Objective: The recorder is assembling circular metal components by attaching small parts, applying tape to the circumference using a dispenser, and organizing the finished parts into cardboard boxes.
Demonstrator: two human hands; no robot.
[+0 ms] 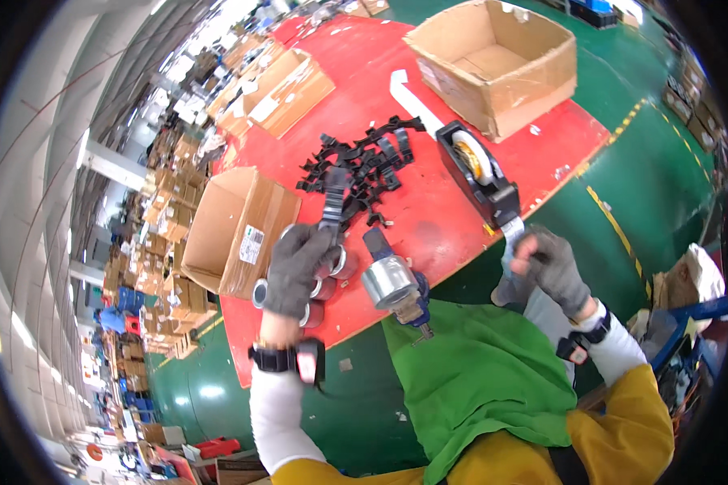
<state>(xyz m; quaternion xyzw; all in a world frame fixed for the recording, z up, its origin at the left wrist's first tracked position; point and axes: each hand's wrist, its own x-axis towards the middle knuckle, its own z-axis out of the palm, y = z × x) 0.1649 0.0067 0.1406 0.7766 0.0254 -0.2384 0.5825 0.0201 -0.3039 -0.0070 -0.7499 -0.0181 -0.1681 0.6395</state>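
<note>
My left hand [294, 267], in a grey glove, is closed on the lower end of a ridged black plastic piece [335, 192], slightly blurred. Beyond it lies a loose heap of black plastic clips [360, 174]. Several silver-rimmed round pieces [323, 288] sit beside and partly under that hand. My right hand [552, 271], also gloved, pinches a strip of clear tape [513, 229] at the near end of a black tape dispenser [479, 174]. Between my hands, a silver metal cylinder [390, 282] sits on a blue clamp [413, 309] at the table's front edge.
The red table [429, 234] carries an open carton [239, 230] at left, another carton [287, 93] farther back, and a large open carton [493, 65] at the far right. A white strip [412, 101] lies behind the dispenser. Green cloth [481, 364] covers my lap.
</note>
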